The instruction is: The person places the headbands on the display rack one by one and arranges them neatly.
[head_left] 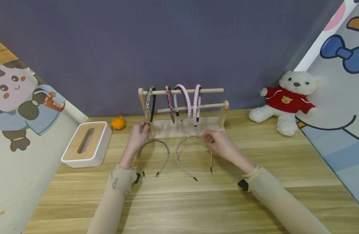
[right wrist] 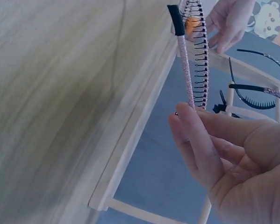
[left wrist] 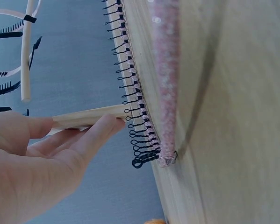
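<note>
My left hand (head_left: 138, 136) grips the left upright (left wrist: 90, 116) of a wooden headband rack (head_left: 185, 128). A thin pink glittery headband (head_left: 160, 141) with black wire teeth is in front of that hand on the table. My right hand (head_left: 221, 144) pinches one side of a similar pink glittery headband (right wrist: 186, 70); its black-tipped ends point toward me. On the rack hang a silvery sparkling headband (head_left: 147, 105), a purple-pink sparkling headband (head_left: 170, 105) and two pale pink headbands (head_left: 196, 104).
To the left stands a white tissue box (head_left: 100, 146) with a wooden top, beside a small orange pumpkin-like ornament (head_left: 118, 123). A white teddy bear (head_left: 287, 100) in a red sweater sits at the back right. A dark wall (head_left: 179, 42) rises behind the rack.
</note>
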The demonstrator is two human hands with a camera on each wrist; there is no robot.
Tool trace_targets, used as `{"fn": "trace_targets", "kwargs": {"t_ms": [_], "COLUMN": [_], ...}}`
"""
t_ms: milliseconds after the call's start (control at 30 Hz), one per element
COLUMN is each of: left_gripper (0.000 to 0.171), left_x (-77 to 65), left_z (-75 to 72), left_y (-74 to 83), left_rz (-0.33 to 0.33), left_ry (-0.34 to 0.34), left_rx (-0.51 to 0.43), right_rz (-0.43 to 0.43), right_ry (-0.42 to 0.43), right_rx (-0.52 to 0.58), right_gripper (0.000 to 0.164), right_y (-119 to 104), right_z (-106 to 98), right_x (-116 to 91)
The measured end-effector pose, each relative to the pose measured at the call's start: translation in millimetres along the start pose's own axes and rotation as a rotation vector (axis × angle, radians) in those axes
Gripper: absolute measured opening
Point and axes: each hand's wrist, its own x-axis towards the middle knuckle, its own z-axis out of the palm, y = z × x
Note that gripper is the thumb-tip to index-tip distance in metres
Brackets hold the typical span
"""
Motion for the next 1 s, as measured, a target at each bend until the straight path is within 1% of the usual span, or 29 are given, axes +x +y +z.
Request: {"fn": "trace_targets", "kwargs": {"t_ms": [133,367,633,900,1000], "left_gripper": [0.037,0.037,0.036,0.035,0.036], "left_x": [-0.4,0.0,0.0,0.0,-0.4], "left_z": [0.3,1.0,0.7,1.1,0.8], "left_y": [-0.3,-1.1,-1.1,-1.3,-0.9], "left_rz": [0.004,0.006,0.008,0.005,0.001], "left_ry": [0.003,0.011,0.002,0.009,0.008], "left_rx": [-0.006,0.004,0.005,0.013,0.015], "right_rz": [0.020,0.054,0.100,0.071,0.076], "right_ry": [0.000,0.006,0.007,0.069,0.089], "right_rx": [0.030,0.061,0.131,0.183,0.193], "right_gripper": [0.025,0.023,0.024,0.027,0.029], "right_y": [0.2,1.1,5.6,9.1,10.3], "right_z": [-7.4,-20.5,-39.2,-60.5,-67.1], "right_x": [-4.6,-12.6,-23.6,-33.2,-35.9]}}
